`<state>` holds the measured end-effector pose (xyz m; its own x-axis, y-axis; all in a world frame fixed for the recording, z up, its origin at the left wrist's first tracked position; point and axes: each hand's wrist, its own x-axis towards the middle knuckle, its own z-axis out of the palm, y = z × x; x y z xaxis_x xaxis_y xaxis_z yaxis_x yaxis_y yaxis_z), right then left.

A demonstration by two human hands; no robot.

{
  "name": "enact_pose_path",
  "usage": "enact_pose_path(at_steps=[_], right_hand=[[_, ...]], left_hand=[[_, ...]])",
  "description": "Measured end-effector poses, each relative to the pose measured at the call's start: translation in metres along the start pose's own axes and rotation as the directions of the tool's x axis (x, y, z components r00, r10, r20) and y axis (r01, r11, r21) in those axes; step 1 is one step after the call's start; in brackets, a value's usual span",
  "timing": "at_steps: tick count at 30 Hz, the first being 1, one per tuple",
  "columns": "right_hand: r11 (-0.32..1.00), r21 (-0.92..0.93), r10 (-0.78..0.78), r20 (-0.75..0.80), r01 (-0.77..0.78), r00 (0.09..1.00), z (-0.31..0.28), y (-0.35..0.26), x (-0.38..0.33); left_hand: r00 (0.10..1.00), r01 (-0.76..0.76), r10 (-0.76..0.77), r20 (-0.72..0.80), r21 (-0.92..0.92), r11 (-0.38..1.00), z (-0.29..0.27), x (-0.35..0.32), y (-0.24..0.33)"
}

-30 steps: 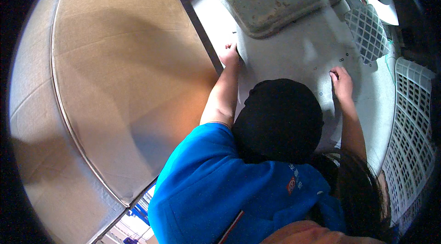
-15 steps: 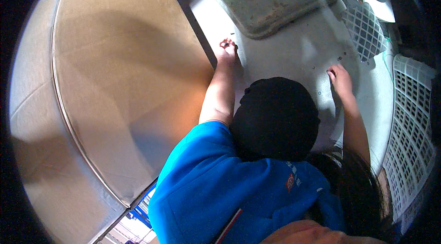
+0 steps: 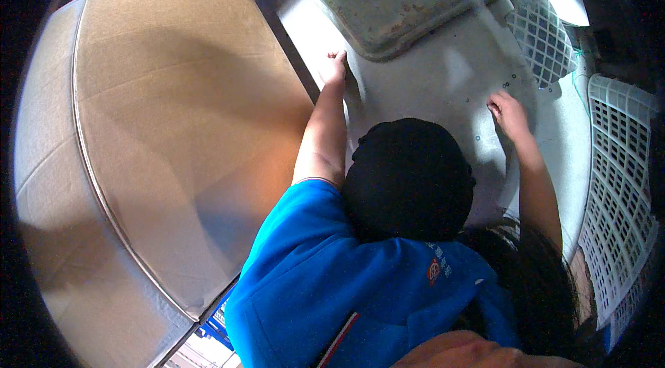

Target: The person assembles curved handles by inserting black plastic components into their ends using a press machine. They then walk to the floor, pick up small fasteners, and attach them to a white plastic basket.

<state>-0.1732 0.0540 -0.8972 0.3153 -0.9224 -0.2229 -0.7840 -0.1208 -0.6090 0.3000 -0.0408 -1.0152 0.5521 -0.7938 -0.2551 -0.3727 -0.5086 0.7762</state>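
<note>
Black, tiny rings [image 3: 506, 84] lie scattered on the pale work surface [image 3: 429, 84], on the near side of the stained grey slab [image 3: 409, 4] and out toward its right end; a few sit close together, with a lighter ring [image 3: 477, 138] apart from them, farther from the slab. Just beside the cluster, on the side away from the slab, is the right hand [image 3: 509, 115], thumb and fingers drawn toward each other. A dark spot shows at its fingertips, but I cannot tell whether it is a held piece or how tight the grip is. Left of the slab's near corner is the left hand [image 3: 334, 67], its fingers curled inward; how far they close, and on what, I cannot tell.

Brown cardboard, a large box [image 3: 187, 111], fills the area left of the slab. To the slab's right stands a white lattice piece [image 3: 542, 42], and nearer the person on that side a tall white perforated basket [image 3: 620, 181]. On the slab's near side, well apart from it, are a rounded black fabric shape [image 3: 409, 181] and the person's blue shirt [image 3: 332, 278].
</note>
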Motion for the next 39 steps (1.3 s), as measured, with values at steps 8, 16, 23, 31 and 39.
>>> enact_pose_path(at_steps=[8, 16, 23, 31, 39], right_hand=[[0.987, -0.154, -0.031, 0.161, 0.056, 0.986, 0.0, 0.001, 0.008], [0.992, -0.106, 0.076, 0.053, -0.07, 0.996, 0.01, 0.012, 0.0], [-0.247, 0.955, 0.435, 0.263, -0.166, 0.861, 0.019, -0.022, 0.001], [-0.851, 0.524, 0.123, 0.264, -0.035, 0.957, 0.008, -0.04, -0.018], [0.59, 0.761, 0.348, 0.062, -0.27, 0.935, 0.0, -0.074, -0.011]], left_hand=[[0.998, 0.066, -0.049, -0.046, 0.521, 0.851, -0.002, -0.019, -0.002], [0.977, 0.096, -0.04, 0.208, -0.268, 0.959, 0.046, -0.158, 0.087], [0.499, -0.248, 0.273, 0.822, -0.166, 0.954, 0.103, -0.25, 0.156], [0.261, -0.664, 0.451, 0.853, -0.181, 0.726, 0.097, -0.263, 0.214], [0.007, 0.938, -0.039, 0.999, 0.007, 0.347, 0.133, -0.242, 0.112]])
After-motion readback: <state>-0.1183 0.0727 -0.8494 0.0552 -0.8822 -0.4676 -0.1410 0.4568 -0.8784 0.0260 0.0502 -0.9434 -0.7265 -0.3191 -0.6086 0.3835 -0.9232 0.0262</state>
